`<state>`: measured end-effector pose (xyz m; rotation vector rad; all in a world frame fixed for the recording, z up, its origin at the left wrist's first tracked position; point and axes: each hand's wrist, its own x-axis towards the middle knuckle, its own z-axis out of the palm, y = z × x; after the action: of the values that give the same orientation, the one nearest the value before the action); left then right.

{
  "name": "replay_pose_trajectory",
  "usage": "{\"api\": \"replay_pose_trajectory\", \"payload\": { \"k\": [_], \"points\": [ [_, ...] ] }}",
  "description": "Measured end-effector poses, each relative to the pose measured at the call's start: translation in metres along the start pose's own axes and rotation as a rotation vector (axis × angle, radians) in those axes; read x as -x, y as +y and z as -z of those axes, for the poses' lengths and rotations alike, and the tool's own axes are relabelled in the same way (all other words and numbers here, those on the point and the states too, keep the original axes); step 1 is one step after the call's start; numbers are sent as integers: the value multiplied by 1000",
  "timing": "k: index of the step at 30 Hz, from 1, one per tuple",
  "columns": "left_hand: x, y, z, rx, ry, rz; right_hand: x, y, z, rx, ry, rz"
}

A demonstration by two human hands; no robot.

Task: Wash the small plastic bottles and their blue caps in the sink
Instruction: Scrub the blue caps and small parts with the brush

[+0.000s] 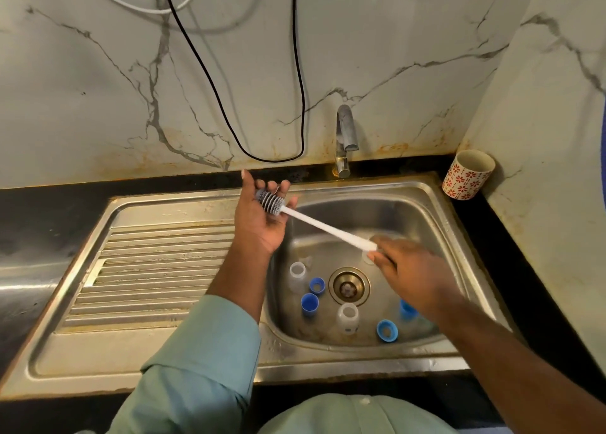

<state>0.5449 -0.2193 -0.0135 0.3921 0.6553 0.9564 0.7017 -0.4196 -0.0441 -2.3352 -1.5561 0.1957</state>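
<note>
Two small translucent plastic bottles sit in the basin of the stainless-steel sink: one bottle stands left of the round metal drain, its open mouth up, and a second bottle stands just in front of the drain. Around them lie blue caps, smooth and round: one cap between the left bottle and the drain, another cap just nearer, a ring-shaped cap towards the front right, and a fourth cap partly hidden under the right forearm. Pale, clear shapes further back in the basin are too faint to identify.

Above the basin, a long bottle brush spans between the two hands. The right hand pinches the end of its flat white handle with fingertips curled. The left hand is held palm-up with fingers loosely spread, and the grey ribbed brush head lies across its fingers; they are not closed around it. A pale green sleeve covers the left forearm.

The sink has a ridged draining board on the left and is set in a dark counter. A dull metal tap rises behind the basin against a veined marble-look wall. A black cable and white cables hang down the wall. A cream cup with red flower prints stands in the right corner.
</note>
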Motion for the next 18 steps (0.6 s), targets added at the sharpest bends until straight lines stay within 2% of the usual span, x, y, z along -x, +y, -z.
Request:
{"api": "replay_pose_trajectory", "payload": {
  "k": [1, 2, 4, 6, 7, 8, 10, 11, 12, 13, 14, 17, 18],
  "points": [
    [-1, -2, 0, -14, 51, -8, 2, 1, -5, 156, 178, 65],
    [-2, -3, -1, -14, 91, -16, 5, 0, -6, 214, 272, 113],
    [-3, -3, 0, -1, 133, -18, 9, 3, -12, 158, 305, 189],
    [-2, -1, 1, -2, 103, 6, 10, 1, -14, 131, 260, 197],
    [1, -1, 1, -7, 74, 15, 10, -3, -9, -4, 181, 118],
    [3, -1, 1, -2, 46, 20, 9, -8, 1, -296, 6, -31],
    [7, -2, -1, 36, -10, 31, 8, -13, 21, -1098, -497, -341],
    [8, -2, -1, 56, -40, 43, 9, -11, 26, -1308, -668, -420],
    [10, -2, -2, 75, -65, 50, 6, -8, 27, -1324, -731, -394],
    [10, -1, -2, 86, -72, 45, 4, -9, 29, -1220, -705, -352],
    [10, -1, -1, 82, -56, 33, 5, -9, 25, -970, -582, -287],
    [11, -2, 0, 33, 36, -14, 8, -14, 9, 138, -30, -92],
    [12, -2, -2, 35, 48, -16, 10, -19, 3, 280, 86, -33]
  ]
}}
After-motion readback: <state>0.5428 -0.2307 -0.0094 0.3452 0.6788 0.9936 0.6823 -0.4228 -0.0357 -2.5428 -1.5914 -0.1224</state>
